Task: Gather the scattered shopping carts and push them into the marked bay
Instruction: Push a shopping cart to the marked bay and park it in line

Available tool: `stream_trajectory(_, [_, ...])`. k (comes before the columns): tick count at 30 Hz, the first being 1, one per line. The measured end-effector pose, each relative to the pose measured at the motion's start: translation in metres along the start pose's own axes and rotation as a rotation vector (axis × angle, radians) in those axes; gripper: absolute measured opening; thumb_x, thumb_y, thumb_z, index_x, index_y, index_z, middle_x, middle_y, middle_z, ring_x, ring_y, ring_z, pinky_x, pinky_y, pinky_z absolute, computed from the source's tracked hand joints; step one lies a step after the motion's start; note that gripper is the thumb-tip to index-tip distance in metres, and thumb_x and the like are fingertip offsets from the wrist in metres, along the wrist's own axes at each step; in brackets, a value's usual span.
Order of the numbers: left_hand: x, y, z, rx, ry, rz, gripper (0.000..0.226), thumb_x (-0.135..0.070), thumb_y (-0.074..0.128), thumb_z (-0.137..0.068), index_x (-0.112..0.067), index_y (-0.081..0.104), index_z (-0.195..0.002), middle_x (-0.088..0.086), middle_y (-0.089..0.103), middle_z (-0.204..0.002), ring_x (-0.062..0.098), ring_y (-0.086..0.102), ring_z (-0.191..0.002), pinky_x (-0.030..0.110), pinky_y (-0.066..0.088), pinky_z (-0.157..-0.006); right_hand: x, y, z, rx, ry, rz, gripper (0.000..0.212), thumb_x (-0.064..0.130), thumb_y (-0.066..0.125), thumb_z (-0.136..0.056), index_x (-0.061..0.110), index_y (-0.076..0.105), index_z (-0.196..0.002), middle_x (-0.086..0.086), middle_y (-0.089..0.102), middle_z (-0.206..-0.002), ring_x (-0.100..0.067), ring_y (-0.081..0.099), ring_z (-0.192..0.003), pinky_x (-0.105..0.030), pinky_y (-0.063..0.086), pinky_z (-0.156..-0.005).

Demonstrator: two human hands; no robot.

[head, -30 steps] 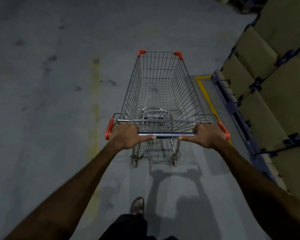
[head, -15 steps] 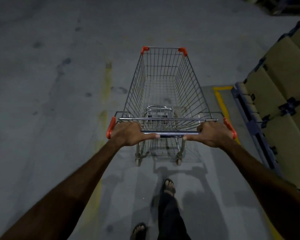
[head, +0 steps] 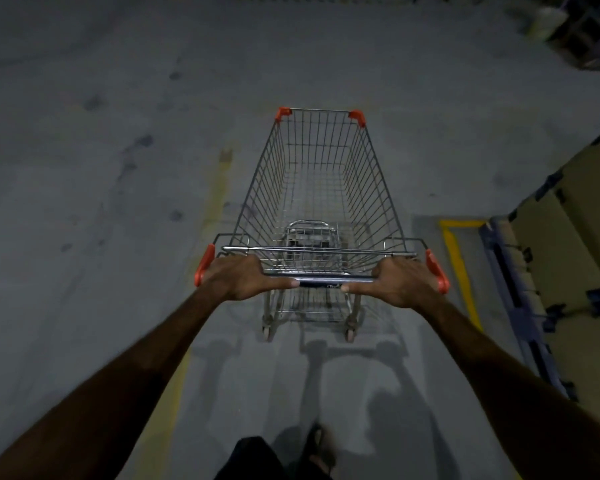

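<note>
We have one shopping cart (head: 321, 206) at the centre of the frame, its wire basket empty and its nose pointing toward the top of the picture. Our left hand (head: 238, 278) wraps the handle bar (head: 321, 281) near its left orange end cap, and our right hand (head: 400, 282) wraps it near the right cap, fingers curled over the top and thumbs lying along the bar toward the middle. Both arms are stretched nearly straight, so the push seems to come from walking rather than from the elbows

To do this step well, we judge that even pressure on both ends matters most: a wide grip like this gives good leverage for steering, and small differences between the hands will swing the nose. The cart runs between a worn yellow line (head: 219, 188) left of centre and a brighter yellow corner marking (head: 456, 244) at the right. Whether this lane is the marked bay we cannot tell, and no other carts show here

At the right edge, stacked cardboard boxes (head: 568, 237) sit on a dark pallet base (head: 510, 289). We should keep the right side of the cart well clear of that base, and watch the stained concrete floor (head: 84, 168) ahead for bumps that could catch a wheel
</note>
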State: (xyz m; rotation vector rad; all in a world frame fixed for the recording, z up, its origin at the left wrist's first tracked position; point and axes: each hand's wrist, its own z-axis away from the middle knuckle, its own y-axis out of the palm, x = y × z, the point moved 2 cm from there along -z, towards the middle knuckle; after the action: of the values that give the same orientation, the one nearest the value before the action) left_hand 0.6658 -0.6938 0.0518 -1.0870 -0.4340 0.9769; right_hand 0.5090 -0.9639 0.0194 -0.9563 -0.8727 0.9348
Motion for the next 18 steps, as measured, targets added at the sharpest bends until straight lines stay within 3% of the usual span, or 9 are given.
stream_trajectory(3, [-0.002, -0.019, -0.042, 0.002, 0.007, 0.02, 0.112, -0.109, 0.034, -0.067, -0.017, 0.076, -0.117, 0.002, 0.078, -0.116, 0.024, 0.069, -0.116, 0.057, 0.02, -0.122, -0.01, -0.018, -0.042, -0.009, -0.015, 0.029, 0.094, 0.112, 0.029, -0.063, 0.022, 0.056, -0.059, 0.005, 0.06, -0.056, -0.013, 0.062, -0.057, -0.029, 0.038, -0.062])
stream_trajectory(6, [0.001, -0.038, -0.09, -0.008, 0.011, 0.012, 0.116, -0.113, 0.03, -0.063, -0.016, 0.076, -0.108, 0.001, 0.079, -0.111, 0.024, 0.069, -0.111, 0.059, 0.018, -0.122, -0.02, -0.036, -0.09, 0.0, -0.015, 0.034, 0.094, 0.112, 0.03, -0.062, 0.022, 0.056, -0.057, 0.005, 0.059, -0.056, -0.013, 0.061, -0.058, -0.032, 0.042, -0.066])
stream_trajectory(10, [0.005, -0.065, -0.165, 0.003, 0.035, 0.057, 0.119, -0.113, 0.029, -0.061, -0.016, 0.075, -0.112, 0.008, 0.078, -0.108, 0.029, 0.071, -0.103, 0.054, 0.041, -0.112, -0.036, -0.062, -0.163, -0.024, -0.021, 0.043, 0.095, 0.112, 0.031, -0.063, 0.021, 0.058, -0.059, 0.005, 0.06, -0.057, -0.013, 0.059, -0.056, -0.029, 0.039, -0.058])
stream_trajectory(13, [0.009, -0.087, -0.22, -0.023, 0.035, 0.042, 0.119, -0.119, 0.019, -0.05, -0.031, 0.077, -0.106, 0.005, 0.077, -0.118, 0.031, 0.069, -0.113, 0.062, 0.034, -0.117, -0.046, -0.084, -0.217, -0.027, -0.023, 0.049, 0.092, 0.11, 0.033, -0.067, 0.022, 0.059, -0.06, 0.005, 0.061, -0.056, -0.012, 0.059, -0.055, -0.028, 0.037, -0.056])
stream_trajectory(15, [0.01, -0.109, -0.25, -0.015, 0.048, 0.05, 0.116, -0.117, 0.021, -0.056, -0.03, 0.076, -0.112, 0.005, 0.076, -0.124, 0.031, 0.067, -0.118, 0.062, 0.03, -0.119, -0.05, -0.103, -0.252, -0.023, -0.012, 0.053, 0.092, 0.109, 0.034, -0.068, 0.021, 0.06, -0.059, 0.005, 0.062, -0.057, -0.012, 0.061, -0.057, -0.028, 0.037, -0.057])
stream_trajectory(17, [0.007, -0.138, -0.273, -0.012, 0.092, 0.049, 0.098, -0.107, 0.031, -0.073, -0.028, 0.075, -0.111, 0.005, 0.074, -0.129, 0.029, 0.066, -0.12, 0.055, 0.032, -0.12, -0.053, -0.119, -0.288, 0.004, 0.002, 0.041, 0.089, 0.109, 0.036, -0.068, 0.023, 0.06, -0.059, 0.007, 0.061, -0.057, -0.01, 0.06, -0.057, -0.028, 0.037, -0.057])
stream_trajectory(18, [0.006, -0.152, -0.284, -0.011, 0.12, 0.056, 0.093, -0.101, 0.036, -0.08, -0.027, 0.073, -0.121, 0.005, 0.073, -0.131, 0.028, 0.066, -0.121, 0.052, 0.034, -0.118, -0.055, -0.125, -0.305, 0.005, 0.011, 0.035, 0.086, 0.109, 0.036, -0.067, 0.026, 0.057, -0.058, 0.009, 0.059, -0.057, -0.009, 0.057, -0.056, -0.028, 0.037, -0.058])
